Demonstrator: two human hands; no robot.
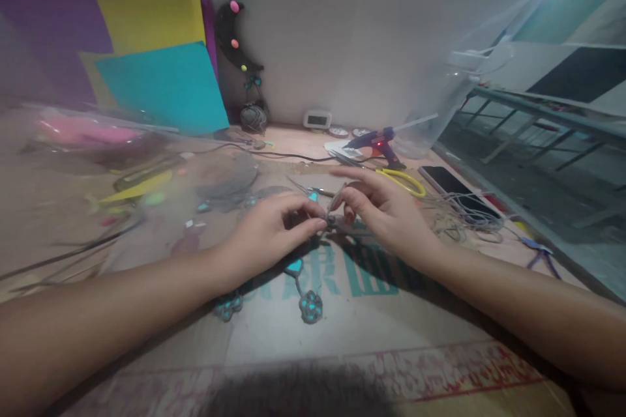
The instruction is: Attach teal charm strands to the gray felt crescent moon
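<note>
Both my hands meet at the middle of a cardboard sheet (342, 326). My left hand (271, 231) pinches a small grey craft piece (328, 221) between thumb and fingers. My right hand (379, 205) pinches the same piece from the other side, its index finger stretched out. What the piece is stays too small to tell. Below my left hand lie grey-and-teal knotted cord ornaments (310, 305), another one (227, 305) at my left wrist. Small pliers or tweezers (313, 191) lie just behind my fingers.
A blue glue gun (379, 142) stands at the back, yellow-handled scissors (401, 179) and a phone (447, 182) to its right. Tangled wire (464, 218) lies at the right. Coloured paper sheets (161, 81) lean on the wall at left; a clear plastic bag (122, 169) covers clutter there.
</note>
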